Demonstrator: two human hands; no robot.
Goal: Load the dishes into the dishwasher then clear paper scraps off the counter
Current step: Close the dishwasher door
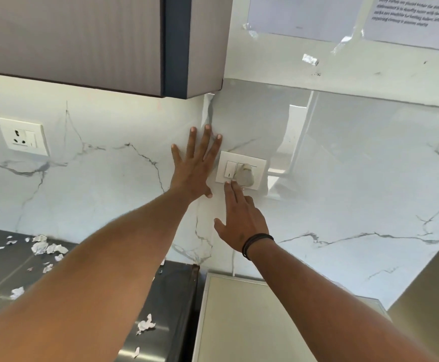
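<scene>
The left hand (193,165) lies flat against the marble wall (103,178), fingers straight and spread, holding nothing. Just to its right, the right hand (239,220) reaches up with its fingers extended, and the fingertips (228,183) touch the lower edge of a white switch plate (240,170); it grips nothing either. A black band (256,242) circles the right wrist. A grey lump (245,175) covers part of the switch plate, right beside the fingertips.

Further left on the wall sits a white socket (23,136), well apart from both hands. A grey cupboard (95,40) hangs above the left hand, and 2 printed sheets (302,14) are taped to the wall at the upper right.

Below the left arm runs the steel worktop (1,267), where crumpled paper scraps (46,248) lie scattered: a cluster near the wall, a scrap (17,292) nearer the front edge, and another (145,324) under the forearm. A pale flat surface (242,322) lies between the 2 arms, beside the worktop. No dishes or dishwasher can be made out from this angle.
</scene>
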